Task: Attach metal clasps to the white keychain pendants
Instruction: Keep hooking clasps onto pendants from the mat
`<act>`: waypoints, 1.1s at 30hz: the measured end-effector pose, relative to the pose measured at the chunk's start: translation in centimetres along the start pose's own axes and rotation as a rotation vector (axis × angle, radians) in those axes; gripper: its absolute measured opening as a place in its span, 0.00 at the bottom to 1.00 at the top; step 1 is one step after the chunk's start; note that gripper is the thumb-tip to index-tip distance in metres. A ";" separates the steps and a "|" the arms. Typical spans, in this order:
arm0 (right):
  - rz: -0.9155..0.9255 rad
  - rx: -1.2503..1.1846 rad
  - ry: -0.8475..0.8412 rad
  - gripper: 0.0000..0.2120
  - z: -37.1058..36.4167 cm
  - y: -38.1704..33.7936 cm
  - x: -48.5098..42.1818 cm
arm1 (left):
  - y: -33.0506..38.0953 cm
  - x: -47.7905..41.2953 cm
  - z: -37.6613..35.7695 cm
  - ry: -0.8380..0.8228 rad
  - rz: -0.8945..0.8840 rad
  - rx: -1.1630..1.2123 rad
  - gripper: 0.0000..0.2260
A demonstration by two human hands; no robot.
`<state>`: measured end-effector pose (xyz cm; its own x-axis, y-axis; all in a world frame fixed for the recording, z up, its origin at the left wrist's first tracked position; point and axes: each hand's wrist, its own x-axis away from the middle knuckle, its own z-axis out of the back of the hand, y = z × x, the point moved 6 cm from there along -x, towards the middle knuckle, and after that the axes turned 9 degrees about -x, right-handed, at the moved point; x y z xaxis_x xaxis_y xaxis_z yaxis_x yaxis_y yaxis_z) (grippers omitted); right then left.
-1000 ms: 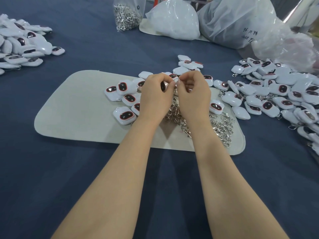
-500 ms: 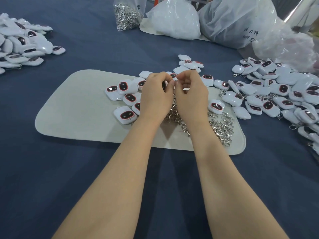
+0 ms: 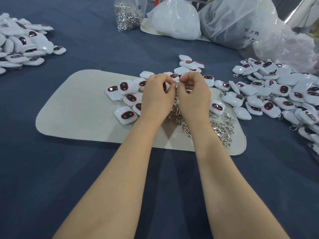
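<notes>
Metal clasp, silvery and thin, sits pinched between your two hands above the far edge of the felt mat, its links hanging down between your thumbs. Your right hand curls its fingertips tightly onto the clasp. Your left hand is curled round a white pendant, which is mostly hidden, with only a dark patch showing.

More glossy, rounded-square pendants with red-rimmed dark ovals lie on the beige, round-cornered mat. Just beside your right wrist is a tangle of loose clasps. The blue cloth is matte. On it are two larger heaps, one right and one far left. Crinkled clear bags stand beyond: one holds clasps, and another bears handwriting too blurred to read.
</notes>
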<state>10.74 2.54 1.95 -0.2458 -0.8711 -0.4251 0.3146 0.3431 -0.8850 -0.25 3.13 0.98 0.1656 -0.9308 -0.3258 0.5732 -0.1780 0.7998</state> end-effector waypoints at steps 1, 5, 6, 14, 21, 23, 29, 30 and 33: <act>-0.001 -0.002 -0.004 0.08 0.0 0.0 0.0 | 0.0 0.0 0.0 0.001 0.001 0.000 0.04; -0.010 -0.011 -0.016 0.08 -0.1 0.0 0.1 | 0.0 -0.1 0.1 0.009 -0.002 -0.003 0.05; -0.008 -0.005 -0.013 0.08 -0.1 0.0 0.1 | 0.0 -0.1 0.1 0.010 -0.008 -0.006 0.05; 0.016 0.060 -0.027 0.05 -0.2 -0.1 0.1 | 0.3 -0.2 0.2 0.038 -0.103 -0.110 0.04; 0.062 0.091 -0.010 0.04 -0.1 -0.4 0.1 | 0.4 -0.2 0.1 0.047 -0.113 -0.107 0.05; 0.067 0.092 -0.005 0.04 -0.1 -0.5 0.2 | 0.4 -0.2 0.2 0.046 -0.108 -0.109 0.05; 0.069 0.081 0.006 0.04 0.0 -0.5 0.2 | 0.4 -0.2 0.2 0.055 -0.110 -0.102 0.04; 0.070 0.077 0.006 0.04 0.0 -0.5 0.2 | 0.4 -0.2 0.2 0.056 -0.110 -0.103 0.04; 0.062 0.069 0.001 0.04 0.0 -0.4 0.1 | 0.4 -0.3 0.2 0.053 -0.104 -0.097 0.04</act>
<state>10.58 2.32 2.27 -0.2249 -0.8485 -0.4790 0.3914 0.3716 -0.8419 -0.17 3.24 1.49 0.1420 -0.8906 -0.4321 0.6636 -0.2382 0.7092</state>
